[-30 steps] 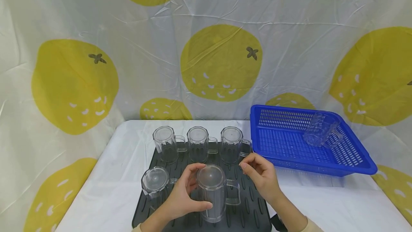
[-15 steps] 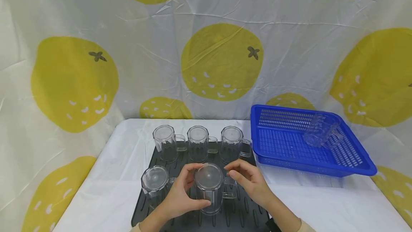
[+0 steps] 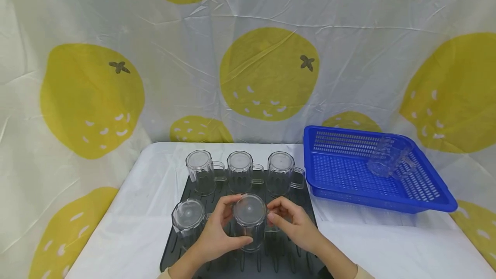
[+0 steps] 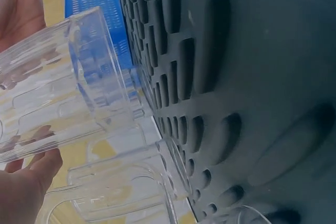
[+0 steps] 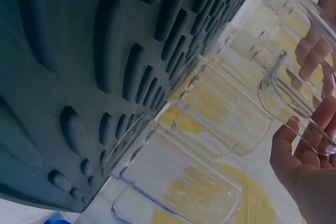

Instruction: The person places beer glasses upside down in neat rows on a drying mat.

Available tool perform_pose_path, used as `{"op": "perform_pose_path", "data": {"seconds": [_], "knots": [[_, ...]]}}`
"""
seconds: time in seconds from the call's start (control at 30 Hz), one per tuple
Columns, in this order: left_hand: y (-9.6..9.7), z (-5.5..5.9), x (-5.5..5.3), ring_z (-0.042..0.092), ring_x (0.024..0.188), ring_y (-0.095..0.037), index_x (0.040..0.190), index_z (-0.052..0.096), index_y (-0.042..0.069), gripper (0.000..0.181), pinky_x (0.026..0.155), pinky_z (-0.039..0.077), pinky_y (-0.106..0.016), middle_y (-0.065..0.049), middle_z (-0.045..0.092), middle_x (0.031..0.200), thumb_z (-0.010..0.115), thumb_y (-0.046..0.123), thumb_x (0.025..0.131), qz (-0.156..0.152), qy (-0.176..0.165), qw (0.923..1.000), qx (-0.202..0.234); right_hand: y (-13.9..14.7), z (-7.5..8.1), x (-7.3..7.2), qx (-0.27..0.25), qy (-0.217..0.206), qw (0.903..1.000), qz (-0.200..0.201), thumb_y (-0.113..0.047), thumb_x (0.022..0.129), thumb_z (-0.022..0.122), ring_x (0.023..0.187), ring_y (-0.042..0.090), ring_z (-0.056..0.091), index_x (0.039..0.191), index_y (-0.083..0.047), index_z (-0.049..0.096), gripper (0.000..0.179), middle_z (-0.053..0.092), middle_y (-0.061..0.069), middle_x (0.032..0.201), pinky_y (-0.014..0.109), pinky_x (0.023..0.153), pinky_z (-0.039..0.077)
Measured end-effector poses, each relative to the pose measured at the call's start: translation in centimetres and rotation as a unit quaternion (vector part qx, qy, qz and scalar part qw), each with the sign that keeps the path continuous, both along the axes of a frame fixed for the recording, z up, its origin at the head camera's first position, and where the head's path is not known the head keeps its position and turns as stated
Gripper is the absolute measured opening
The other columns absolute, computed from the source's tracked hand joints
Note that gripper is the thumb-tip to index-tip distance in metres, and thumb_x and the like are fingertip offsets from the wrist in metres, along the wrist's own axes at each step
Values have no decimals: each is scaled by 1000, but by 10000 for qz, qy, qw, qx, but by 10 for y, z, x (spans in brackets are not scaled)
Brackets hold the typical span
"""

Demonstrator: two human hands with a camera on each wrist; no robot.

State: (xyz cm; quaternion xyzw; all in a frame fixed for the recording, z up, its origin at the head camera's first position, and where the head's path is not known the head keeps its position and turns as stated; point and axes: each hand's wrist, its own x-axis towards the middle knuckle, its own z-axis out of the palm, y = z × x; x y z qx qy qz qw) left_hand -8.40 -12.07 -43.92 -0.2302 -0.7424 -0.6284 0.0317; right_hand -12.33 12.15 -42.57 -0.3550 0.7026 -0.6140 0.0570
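My left hand grips a clear glass mug round its side, thumb in front and fingers behind. The mug is upside down, its flat base facing up. On its right side, the thumb and fingertips of my right hand pinch the handle. In the left wrist view the mug's rim hangs close over the dark ribbed drying mat. Left of it, partly behind my left hand, another mug stands upside down on the mat.
Along the mat's back edge three upside-down mugs stand in a row, handles to the right. At the right, a blue plastic basket has one glass mug lying in it. A white cloth covers the table.
My right hand has moved left from beside the mug and now holds its handle. The mug in my left hand has shifted slightly back and left, its handle turning away.
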Motion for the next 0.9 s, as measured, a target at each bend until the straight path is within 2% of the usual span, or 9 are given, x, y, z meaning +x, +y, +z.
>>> {"op": "perform_pose_path", "data": {"seconds": [0.2, 0.4, 0.63, 0.9], "knots": [[0, -2, -1, 48, 129, -18, 143, 32, 17, 83, 106, 37, -46, -8, 42, 146, 83, 12, 78, -16, -76, 9995, -295, -3, -8, -2, -50, -30, 9994, 336, 1, 101, 47, 80, 24, 64, 112, 5, 52, 12, 61, 19, 92, 35, 73, 57], [0, 0, -1, 41, 136, -22, 147, 29, 18, 88, 107, 32, -55, -6, 41, 147, 83, 11, 78, 99, -311, 9980, -535, -7, -14, -2, -78, -148, 9993, 335, 0, 101, 47, 84, 19, 63, 112, 6, 51, 12, 60, 21, 95, 35, 75, 56], [0, 3, -2, 41, 134, -28, 152, 24, 11, 94, 109, 31, -49, -7, 40, 146, 82, 8, 78, 122, -365, 9948, -945, -9, -20, -3, -37, -236, 9992, 330, -1, 102, 48, 88, 18, 64, 113, 6, 50, 13, 61, 18, 97, 36, 79, 56], [1, 5, 0, 41, 133, -26, 151, 22, 5, 96, 110, 32, -43, -7, 40, 144, 81, 3, 75, 234, -442, 9929, -1075, -10, -19, -3, 110, -228, 9992, 293, -3, 102, 47, 89, 16, 65, 113, 5, 50, 14, 61, 17, 99, 36, 80, 56]]}}
